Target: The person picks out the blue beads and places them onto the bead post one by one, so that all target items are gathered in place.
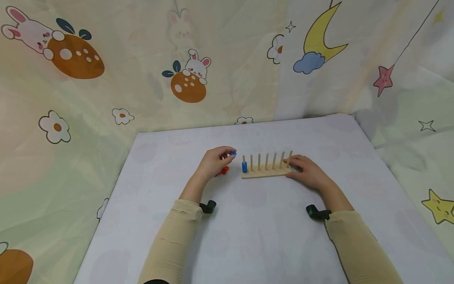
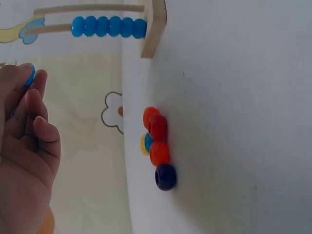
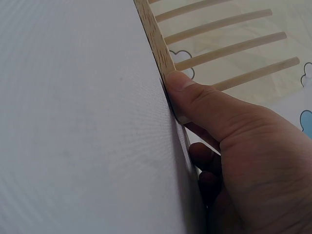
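My left hand (image 1: pixel 214 162) pinches a blue bead (image 2: pixel 30 75) between thumb and fingertips, just left of a wooden peg rack (image 1: pixel 266 173). Several blue beads (image 2: pixel 108 27) are stacked on the rack's leftmost peg (image 1: pixel 243 158), leaving its tip bare. The other upright pegs carry no beads. At the rack's right end, my right hand (image 1: pixel 308 172) grips the base, its thumb (image 3: pixel 180 83) on the near edge and its fingers partly hidden behind. Loose beads lie on the table below my left hand, among them a red bead (image 2: pixel 157 127), an orange bead (image 2: pixel 159 153) and a dark blue bead (image 2: pixel 165 177).
The white tabletop (image 1: pixel 248 236) extends around the rack and toward the forearms. A patterned cloth (image 1: pixel 234 59) with rabbits, flowers and stars hangs behind and at the sides. Each wrist wears a small black camera, such as the left one (image 1: pixel 208 207).
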Demonstrator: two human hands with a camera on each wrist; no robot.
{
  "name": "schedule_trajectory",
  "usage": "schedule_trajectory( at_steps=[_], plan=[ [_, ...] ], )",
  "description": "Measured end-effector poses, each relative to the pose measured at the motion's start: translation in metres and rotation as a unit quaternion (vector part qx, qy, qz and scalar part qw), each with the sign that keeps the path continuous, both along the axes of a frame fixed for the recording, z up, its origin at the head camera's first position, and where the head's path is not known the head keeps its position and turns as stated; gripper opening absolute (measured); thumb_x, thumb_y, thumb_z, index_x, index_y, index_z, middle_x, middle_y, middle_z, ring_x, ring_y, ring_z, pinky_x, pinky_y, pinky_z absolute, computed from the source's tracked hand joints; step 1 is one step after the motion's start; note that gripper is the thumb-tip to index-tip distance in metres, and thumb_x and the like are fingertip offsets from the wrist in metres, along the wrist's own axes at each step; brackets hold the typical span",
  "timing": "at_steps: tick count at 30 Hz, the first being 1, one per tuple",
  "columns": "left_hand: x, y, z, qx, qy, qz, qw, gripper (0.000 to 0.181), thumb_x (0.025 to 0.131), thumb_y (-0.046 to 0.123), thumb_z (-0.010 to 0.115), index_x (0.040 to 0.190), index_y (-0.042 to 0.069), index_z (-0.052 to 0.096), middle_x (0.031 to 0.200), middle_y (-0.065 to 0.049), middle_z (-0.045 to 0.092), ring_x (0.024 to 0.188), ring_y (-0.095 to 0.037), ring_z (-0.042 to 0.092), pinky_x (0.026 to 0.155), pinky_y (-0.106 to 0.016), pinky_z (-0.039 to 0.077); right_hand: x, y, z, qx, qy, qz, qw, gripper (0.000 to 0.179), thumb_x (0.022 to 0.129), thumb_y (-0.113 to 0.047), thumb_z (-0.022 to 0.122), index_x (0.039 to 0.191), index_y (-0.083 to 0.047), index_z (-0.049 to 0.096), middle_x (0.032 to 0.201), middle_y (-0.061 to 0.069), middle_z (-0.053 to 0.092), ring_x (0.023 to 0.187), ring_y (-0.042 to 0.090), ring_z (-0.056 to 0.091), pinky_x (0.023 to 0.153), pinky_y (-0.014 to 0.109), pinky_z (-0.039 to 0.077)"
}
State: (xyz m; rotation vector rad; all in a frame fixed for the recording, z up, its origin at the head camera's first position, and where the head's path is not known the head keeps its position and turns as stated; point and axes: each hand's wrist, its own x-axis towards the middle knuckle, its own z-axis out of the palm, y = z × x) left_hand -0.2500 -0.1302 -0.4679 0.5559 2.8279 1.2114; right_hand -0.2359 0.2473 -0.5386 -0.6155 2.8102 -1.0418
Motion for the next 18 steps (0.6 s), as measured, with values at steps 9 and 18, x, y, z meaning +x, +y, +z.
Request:
schedule_trajectory(
  at_steps=[9, 18],
  plan=[
    [0.005, 0.014, 0.008, 0.042, -0.022, -0.013, 0.9988, 0.029, 0.093, 0.036, 0.069, 0.118, 0.022, 0.071, 0.092, 0.007, 0.068, 0.080, -0.013, 0.057, 0.065, -0.028, 0.049, 0.000, 0.001, -0.001, 0.004, -0.007, -0.001, 1.0000, 0.057, 0.088, -0.041, 0.073, 0.138, -0.018, 0.058, 0.145, 0.013, 0.047, 0.138, 0.039, 0.037, 0.111, 0.060, 0.030],
    [0.009, 0.021, 0.013, 0.060, -0.072, -0.007, 0.9955, 0.028, 0.092, 0.040, 0.068, 0.117, 0.028, 0.071, 0.087, 0.002, 0.065, 0.047, -0.016, 0.046, 0.044, -0.028, 0.043, -0.001, 0.000, 0.001, 0.010, -0.007, -0.006, 0.9999, 0.058, 0.088, -0.040, 0.073, 0.138, -0.015, 0.058, 0.144, 0.015, 0.048, 0.137, 0.039, 0.038, 0.111, 0.060, 0.030]
  ],
)
